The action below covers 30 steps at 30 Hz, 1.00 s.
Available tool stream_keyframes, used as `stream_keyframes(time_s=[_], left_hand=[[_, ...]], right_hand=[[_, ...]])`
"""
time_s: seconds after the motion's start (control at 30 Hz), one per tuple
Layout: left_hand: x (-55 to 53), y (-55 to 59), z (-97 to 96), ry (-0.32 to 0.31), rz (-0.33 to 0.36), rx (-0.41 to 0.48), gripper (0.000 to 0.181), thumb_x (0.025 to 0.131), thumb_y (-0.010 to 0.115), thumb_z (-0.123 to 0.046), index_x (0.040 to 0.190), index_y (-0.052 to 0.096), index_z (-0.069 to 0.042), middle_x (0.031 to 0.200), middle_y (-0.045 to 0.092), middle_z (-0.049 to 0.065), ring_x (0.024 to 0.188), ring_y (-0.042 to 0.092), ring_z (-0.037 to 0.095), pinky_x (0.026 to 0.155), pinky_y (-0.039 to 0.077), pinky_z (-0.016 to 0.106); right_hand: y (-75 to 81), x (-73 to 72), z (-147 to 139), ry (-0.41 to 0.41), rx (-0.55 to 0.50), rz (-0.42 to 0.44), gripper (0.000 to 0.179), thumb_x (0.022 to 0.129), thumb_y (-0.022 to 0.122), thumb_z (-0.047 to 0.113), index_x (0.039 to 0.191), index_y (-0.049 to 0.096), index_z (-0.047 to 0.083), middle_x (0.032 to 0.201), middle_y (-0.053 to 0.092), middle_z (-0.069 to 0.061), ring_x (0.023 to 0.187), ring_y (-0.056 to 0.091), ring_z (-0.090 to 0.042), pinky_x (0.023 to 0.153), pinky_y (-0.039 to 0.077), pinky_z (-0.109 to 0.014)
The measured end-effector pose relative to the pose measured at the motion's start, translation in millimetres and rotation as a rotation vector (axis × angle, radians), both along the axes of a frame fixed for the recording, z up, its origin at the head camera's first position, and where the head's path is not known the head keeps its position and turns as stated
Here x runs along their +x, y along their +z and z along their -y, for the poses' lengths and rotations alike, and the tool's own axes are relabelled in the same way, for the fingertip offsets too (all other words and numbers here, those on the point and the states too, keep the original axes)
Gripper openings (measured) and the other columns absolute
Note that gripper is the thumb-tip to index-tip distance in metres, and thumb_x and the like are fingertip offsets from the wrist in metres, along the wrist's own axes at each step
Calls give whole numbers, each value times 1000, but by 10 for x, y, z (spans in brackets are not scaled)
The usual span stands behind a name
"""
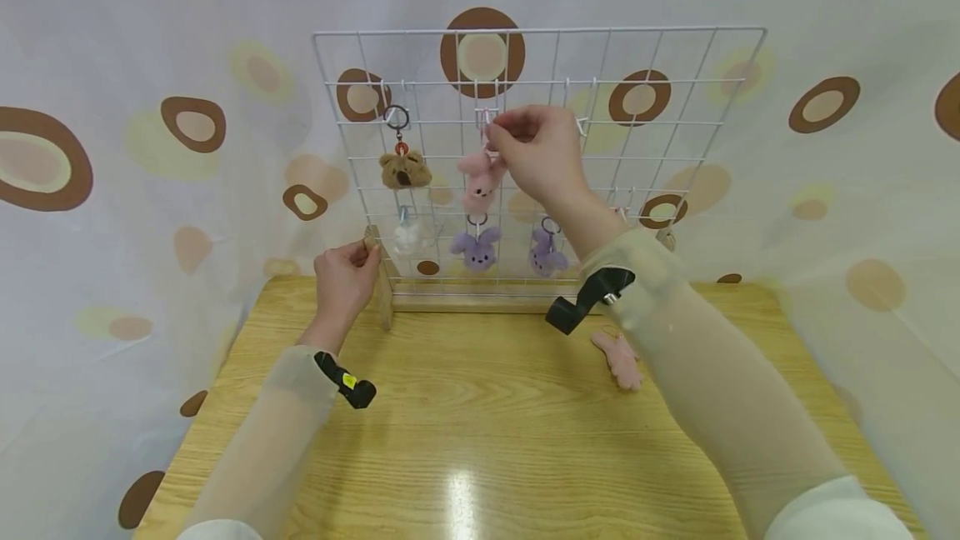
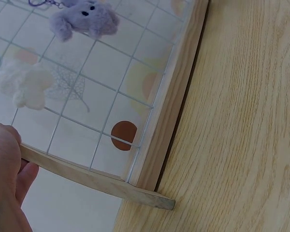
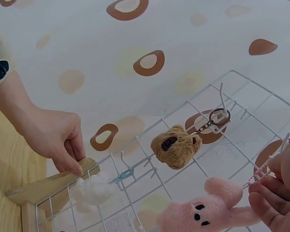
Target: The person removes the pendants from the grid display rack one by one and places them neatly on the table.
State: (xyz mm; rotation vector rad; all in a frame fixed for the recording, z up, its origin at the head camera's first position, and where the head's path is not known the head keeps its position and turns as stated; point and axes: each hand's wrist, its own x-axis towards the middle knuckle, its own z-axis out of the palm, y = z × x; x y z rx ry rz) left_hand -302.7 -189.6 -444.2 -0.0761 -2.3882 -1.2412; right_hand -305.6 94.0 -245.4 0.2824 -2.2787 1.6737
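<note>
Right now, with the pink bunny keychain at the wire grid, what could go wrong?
The pink bunny keychain might drop, as the right hand pinches only its strap. It could bump the purple plush keychain just below. The wire grid may wobble if the left hand slips off its wooden upright.

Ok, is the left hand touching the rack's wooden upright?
Touching. The right wrist view shows the left hand pinching the wooden upright at its top end.

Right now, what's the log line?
left hand: grips rack post; right hand: pinches strap of pink plush; on table: second pink plush
</note>
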Motion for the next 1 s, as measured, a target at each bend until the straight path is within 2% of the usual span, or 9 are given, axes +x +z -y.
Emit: stream_keyframes(time_s=[0.13,0.43,0.73,1.0], left_hand=[[2,-6,-3,0,1,-2,21,103,72,-16,104,82,3,91,79,16,82,78,25,71,63,39],[8,6,-14,-5,1,5,23,103,71,-16,103,82,3,92,79,16,82,78,26,73,64,44],[6,-1,-11,-1,-13,4,21,103,71,-13,106,81,5,94,79,19,85,79,29,75,64,46],[5,4,-11,1,5,9,23,103,71,-16,109,81,3,96,79,18,87,79,28,76,64,43]], right_hand=[[15,8,14,-8,-32,-8,18,101,72,8,114,75,-4,103,76,-14,93,73,-21,79,61,-29],[51,17,32,-19,-54,-4,18,102,71,5,115,76,-5,100,76,-16,89,73,-20,74,61,-29],[97,51,48,-19,-83,18,18,104,69,6,115,77,-5,102,77,-15,91,74,-20,75,61,-28],[90,119,47,-5,-77,-9,17,104,67,6,113,77,-4,101,77,-14,92,74,-20,80,61,-28]])
